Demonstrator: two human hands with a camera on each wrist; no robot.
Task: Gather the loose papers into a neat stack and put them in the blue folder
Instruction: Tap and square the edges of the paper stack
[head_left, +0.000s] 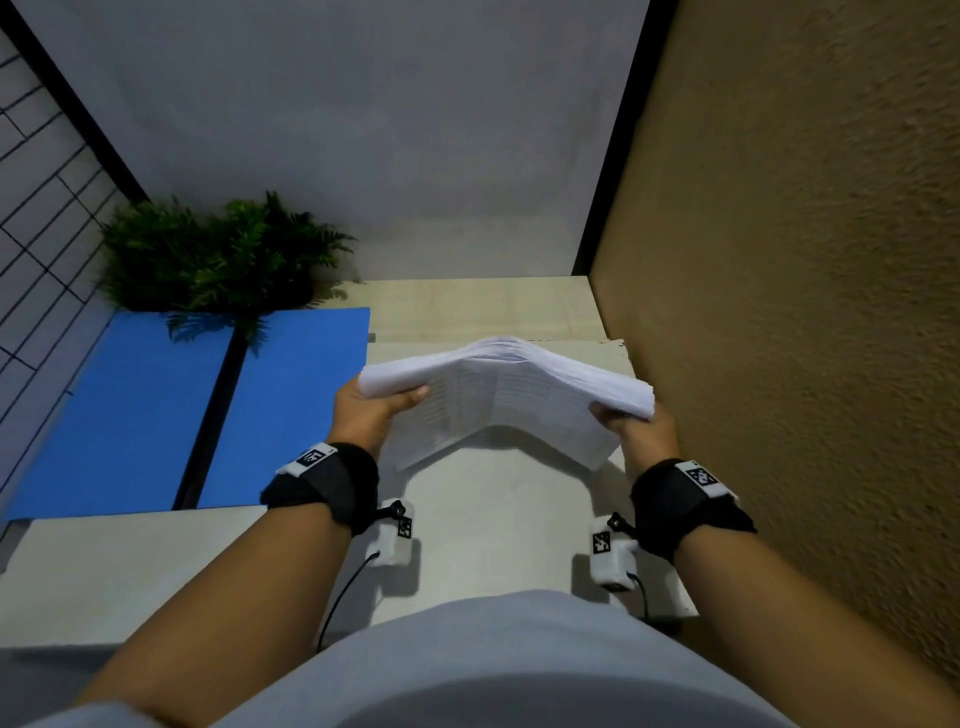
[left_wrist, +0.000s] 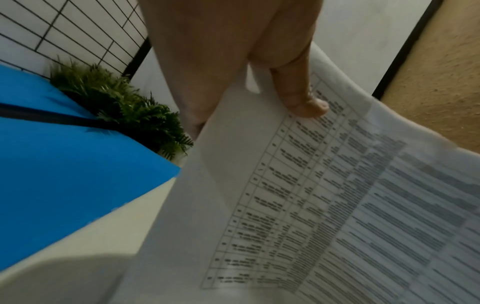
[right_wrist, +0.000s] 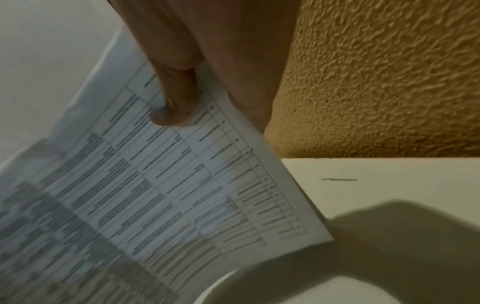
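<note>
A stack of white papers (head_left: 506, 395) printed with tables is held above the table, bowed upward in the middle. My left hand (head_left: 371, 402) grips its left end, thumb on the printed side (left_wrist: 303, 98). My right hand (head_left: 631, 421) grips the right end, thumb pressed on the sheet (right_wrist: 174, 109). The printed pages fill both wrist views (left_wrist: 337, 205) (right_wrist: 155, 195). The blue folder (head_left: 171, 410) lies open and flat on the table to the left of the papers, with a dark spine down its middle; it shows at left in the left wrist view (left_wrist: 64, 174).
A green fern-like plant (head_left: 218, 254) stands behind the folder, its fronds over the folder's far edge. A textured brown wall (head_left: 805, 286) runs close along the right. The pale table (head_left: 493, 509) extends under the papers toward me. A wire grid panel (head_left: 41, 208) stands at far left.
</note>
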